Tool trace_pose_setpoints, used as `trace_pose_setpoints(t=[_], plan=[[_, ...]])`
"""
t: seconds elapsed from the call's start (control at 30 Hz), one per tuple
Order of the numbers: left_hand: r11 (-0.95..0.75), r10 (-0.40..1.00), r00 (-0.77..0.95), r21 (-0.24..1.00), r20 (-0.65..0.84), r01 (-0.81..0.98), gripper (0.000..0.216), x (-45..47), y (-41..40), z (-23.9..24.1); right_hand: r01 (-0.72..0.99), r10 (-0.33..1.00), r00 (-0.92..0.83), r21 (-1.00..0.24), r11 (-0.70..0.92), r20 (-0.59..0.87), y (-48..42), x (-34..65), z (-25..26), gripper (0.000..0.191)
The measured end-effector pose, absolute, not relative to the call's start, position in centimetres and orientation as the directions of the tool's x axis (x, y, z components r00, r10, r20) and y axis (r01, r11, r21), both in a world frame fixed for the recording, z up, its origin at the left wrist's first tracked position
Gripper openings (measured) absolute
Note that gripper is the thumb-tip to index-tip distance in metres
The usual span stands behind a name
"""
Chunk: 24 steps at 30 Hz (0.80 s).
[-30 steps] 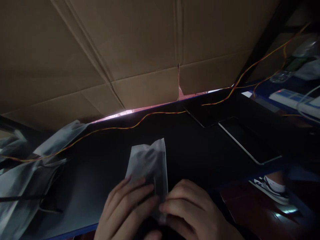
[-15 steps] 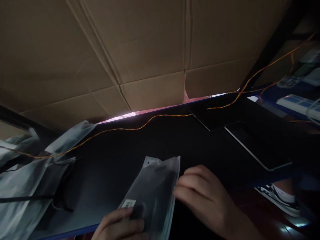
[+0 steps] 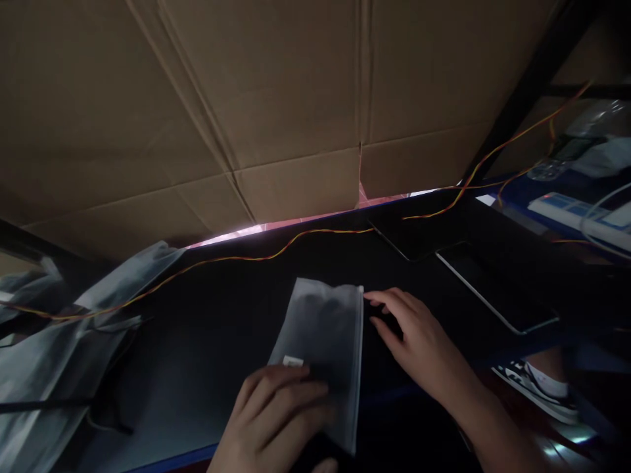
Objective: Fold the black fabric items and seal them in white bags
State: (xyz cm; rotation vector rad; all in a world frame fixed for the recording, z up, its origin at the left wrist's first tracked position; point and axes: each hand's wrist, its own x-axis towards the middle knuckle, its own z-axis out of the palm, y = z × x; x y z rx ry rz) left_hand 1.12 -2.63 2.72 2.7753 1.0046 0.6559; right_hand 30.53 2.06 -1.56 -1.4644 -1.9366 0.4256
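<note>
A frosted plastic zip bag (image 3: 325,341) with a small white label (image 3: 293,361) lies on the near side of the black tabletop (image 3: 211,341). My left hand (image 3: 280,414) rests over the bag's lower left part, its fingers stretched out and slightly blurred. At the bag's upper right corner is my right hand (image 3: 414,341), with the index fingertip at or against the end of the zip edge and the thumb held apart from it. Whether that fingertip touches the bag I cannot tell.
Two dark flat tablet-like devices, one farther back (image 3: 404,233) and one nearer (image 3: 493,286), lie on the right. More plastic bags (image 3: 39,387) and black cords are at left. A red-yellow wire (image 3: 246,258) crosses behind. Cardboard (image 3: 296,98) stands at the back; a person's shoe (image 3: 537,391) shows below.
The bag has shifted away from me and lies flatter. My left hand has moved up and right over it. My right hand's fingers have loosened from the bag's side edge and moved to its corner.
</note>
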Motion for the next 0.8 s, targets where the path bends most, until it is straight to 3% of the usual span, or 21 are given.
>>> trace_pose_setpoints(t=[0.07, 0.17, 0.4, 0.57, 0.8], plan=[[-0.729, 0.675, 0.616, 0.235, 0.406, 0.643, 0.034, 1.9, -1.7, 3.2, 0.715, 0.955, -0.072, -0.652, 0.252, 0.289, 1.8, 30.2, -1.8, 0.037], [-0.641, 0.750, 0.527, 0.240, 0.401, 0.729, 0.032, 3.5, 0.2, 3.3, 0.708, 0.968, -0.011, -0.681, 0.185, 0.251, 2.3, 29.9, -1.6, 0.031], [-0.567, 0.821, 0.529, 0.199, 0.216, 0.799, 0.058, 7.3, 4.3, 0.7, 0.775, 0.981, -0.009, -0.619, 0.130, 0.195, 5.5, 29.8, -0.6, 0.030], [-0.568, 0.812, 0.516, 0.170, 0.272, 0.805, 0.062, 6.9, 2.8, -0.8, 0.811, 0.985, -0.001, -0.576, 0.102, 0.174, 5.7, 29.1, -0.6, 0.031], [-0.548, 0.829, 0.491, 0.217, 0.268, 0.808, 0.060, 6.8, 2.2, -0.6, 0.779, 0.987, -0.003, -0.618, 0.103, 0.161, 4.5, 29.1, -0.2, 0.024]])
